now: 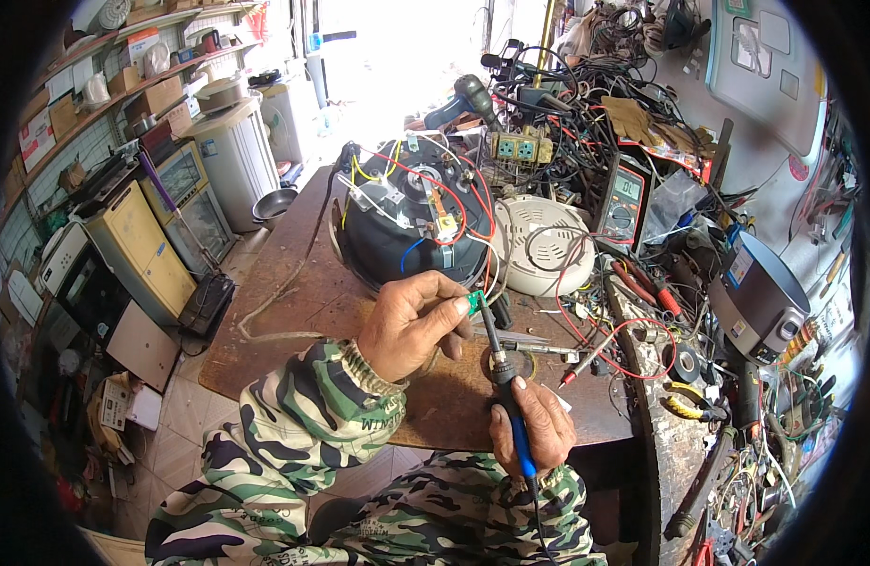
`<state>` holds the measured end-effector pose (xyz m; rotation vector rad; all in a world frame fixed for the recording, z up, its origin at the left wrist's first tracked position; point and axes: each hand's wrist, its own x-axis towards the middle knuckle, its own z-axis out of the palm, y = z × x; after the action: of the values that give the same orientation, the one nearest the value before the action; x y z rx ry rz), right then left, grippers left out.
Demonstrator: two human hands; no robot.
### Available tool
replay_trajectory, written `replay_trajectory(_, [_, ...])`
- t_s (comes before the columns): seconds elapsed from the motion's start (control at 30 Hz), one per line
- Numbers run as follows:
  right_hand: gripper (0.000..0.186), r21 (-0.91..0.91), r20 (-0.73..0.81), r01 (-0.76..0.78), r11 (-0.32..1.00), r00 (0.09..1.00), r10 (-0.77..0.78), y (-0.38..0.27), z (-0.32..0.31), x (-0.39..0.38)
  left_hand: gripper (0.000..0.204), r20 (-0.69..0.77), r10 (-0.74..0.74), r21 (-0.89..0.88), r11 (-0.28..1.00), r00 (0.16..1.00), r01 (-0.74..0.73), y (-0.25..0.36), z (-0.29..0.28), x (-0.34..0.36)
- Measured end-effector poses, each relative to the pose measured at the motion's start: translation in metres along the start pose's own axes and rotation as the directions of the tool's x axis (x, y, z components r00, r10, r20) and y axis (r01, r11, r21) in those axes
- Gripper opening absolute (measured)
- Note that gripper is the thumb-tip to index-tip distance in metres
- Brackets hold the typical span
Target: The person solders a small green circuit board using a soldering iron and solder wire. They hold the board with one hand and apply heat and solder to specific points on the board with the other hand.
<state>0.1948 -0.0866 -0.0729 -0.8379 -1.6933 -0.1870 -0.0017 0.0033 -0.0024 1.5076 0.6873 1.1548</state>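
Note:
Between the thumb and fingers of my left hand (418, 321) is a small green circuit board (475, 301). My right hand (537, 429) is closed around the handle of a blue and black soldering iron (519, 424). The iron's metal tip points up and reaches the board's right edge; whether they touch I cannot tell. Just beyond my hands, an upturned black round appliance body (378, 241) shows its underside, with red, yellow, blue and white wires. Beside it on the right lies a cream round vented cover (544, 247).
The wooden table (284, 311) carries a multimeter (623, 203) with red leads, red-handled pliers (642, 283), yellow-handled pliers (694, 403) and black tape (686, 360). Tangled cables (576, 104) pile up at the back right. A grey pot-shaped appliance shell (760, 297) stands right. Old appliances (138, 250) line the left wall.

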Motion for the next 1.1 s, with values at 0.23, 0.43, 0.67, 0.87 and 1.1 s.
replay_trajectory(0.23, [0.041, 0.01, 0.018, -0.016, 1.0, 1.0, 0.016, -0.0008, -0.0014, -0.0006, 0.019, -0.013, 0.002, -0.008, 1.0, 1.0, -0.002, -0.0005, 0.0009, 0.0001])
replay_trajectory(0.43, [0.041, 0.015, 0.018, -0.007, 1.0, 1.0, 0.007, -0.0009, -0.0024, 0.0009, 0.018, -0.022, 0.006, -0.015, 1.0, 1.0, -0.006, -0.0011, 0.0013, -0.0005])
replay_trajectory(0.67, [0.041, 0.017, 0.009, 0.0, 1.0, 1.0, 0.0, -0.0006, -0.002, 0.0005, 0.019, -0.018, 0.008, -0.005, 1.0, 1.0, -0.008, -0.0017, 0.0013, 0.0])
replay_trajectory(0.87, [0.041, 0.027, 0.012, -0.001, 1.0, 1.0, 0.001, 0.0, -0.0015, 0.0001, 0.02, -0.004, 0.008, 0.024, 1.0, 1.0, -0.008, -0.0007, 0.0005, 0.0002])
replay_trajectory(1.1, [0.042, 0.014, 0.011, 0.001, 1.0, 1.0, -0.002, -0.0011, -0.0014, -0.0006, 0.022, -0.02, 0.002, -0.006, 1.0, 1.0, -0.002, -0.0021, 0.0021, 0.0001])
